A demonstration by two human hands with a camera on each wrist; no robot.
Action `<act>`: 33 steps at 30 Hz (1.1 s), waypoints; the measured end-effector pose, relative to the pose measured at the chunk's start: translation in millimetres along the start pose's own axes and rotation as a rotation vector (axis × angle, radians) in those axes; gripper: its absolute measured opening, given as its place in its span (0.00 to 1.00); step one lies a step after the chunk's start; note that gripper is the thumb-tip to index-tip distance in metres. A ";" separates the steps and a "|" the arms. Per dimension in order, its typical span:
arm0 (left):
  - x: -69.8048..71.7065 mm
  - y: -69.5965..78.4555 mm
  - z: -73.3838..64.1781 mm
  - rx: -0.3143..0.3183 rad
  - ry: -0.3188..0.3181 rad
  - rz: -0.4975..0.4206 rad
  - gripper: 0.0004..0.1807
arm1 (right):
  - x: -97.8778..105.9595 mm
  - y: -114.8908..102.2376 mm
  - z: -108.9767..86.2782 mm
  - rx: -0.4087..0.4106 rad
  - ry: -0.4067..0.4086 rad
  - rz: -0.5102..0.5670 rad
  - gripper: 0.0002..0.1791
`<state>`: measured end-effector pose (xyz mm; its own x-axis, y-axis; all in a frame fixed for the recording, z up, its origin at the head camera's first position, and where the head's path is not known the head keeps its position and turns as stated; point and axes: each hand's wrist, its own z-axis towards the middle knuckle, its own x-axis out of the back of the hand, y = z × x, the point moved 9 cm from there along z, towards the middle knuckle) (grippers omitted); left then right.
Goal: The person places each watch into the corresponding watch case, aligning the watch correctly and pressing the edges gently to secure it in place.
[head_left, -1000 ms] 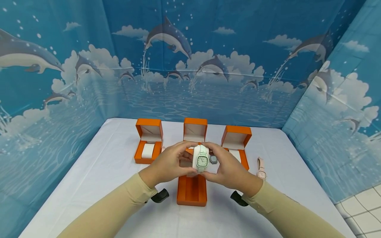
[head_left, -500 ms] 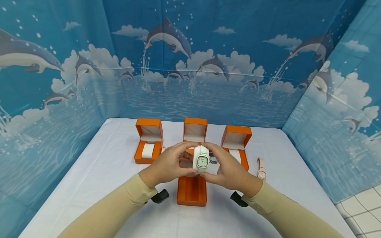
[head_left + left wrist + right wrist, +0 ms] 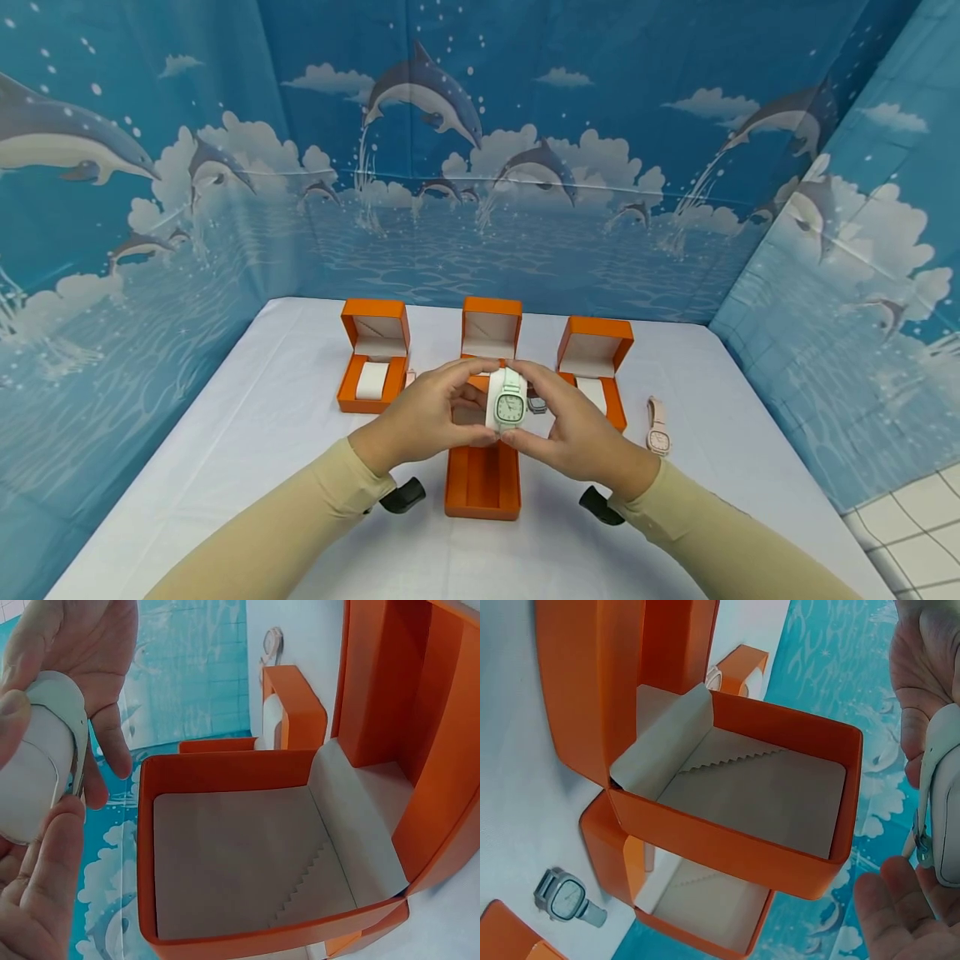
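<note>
Green watch markings (image 3: 510,407) illegible, sleeves (image 3: 281,529) cropped

Head cam's bright w/ soft shadows, wrist cams dimmer.

Beyond the fingers (image 3: 474,365) hangs a blue fabric curtain (image 3: 450,237) printed with leaping dolphins; beneath them spreads a white cloth-covered table (image 3: 247,433). Off to their right lies a pale pink square-faced watch (image 3: 657,423); farther right, white square tiles (image 3: 926,515) show.

watch (image 3: 511,407) on cushion (image 3: 492,393), 3 boxes (image 3: 491,327) behind nr box (image 3: 482,512)
</note>
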<state>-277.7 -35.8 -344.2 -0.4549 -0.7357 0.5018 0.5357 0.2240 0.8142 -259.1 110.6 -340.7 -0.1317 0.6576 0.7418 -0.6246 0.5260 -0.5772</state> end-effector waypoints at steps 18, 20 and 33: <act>2.0 2.5 -4.7 -0.013 0.022 0.064 0.44 | 1.4 -4.1 0.2 0.017 0.005 -0.044 0.47; 2.4 1.4 -6.6 -0.005 0.023 0.071 0.44 | -0.8 -3.6 -0.5 0.017 -0.022 -0.048 0.50; 1.0 -1.2 -15.0 0.025 -0.020 0.080 0.42 | -4.0 -2.8 -7.1 0.024 -0.059 -0.077 0.49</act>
<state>-268.2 -46.3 -349.1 -0.4251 -0.7021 0.5713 0.5531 0.2981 0.7780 -251.3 110.3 -344.5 -0.1279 0.5823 0.8028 -0.6527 0.5601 -0.5102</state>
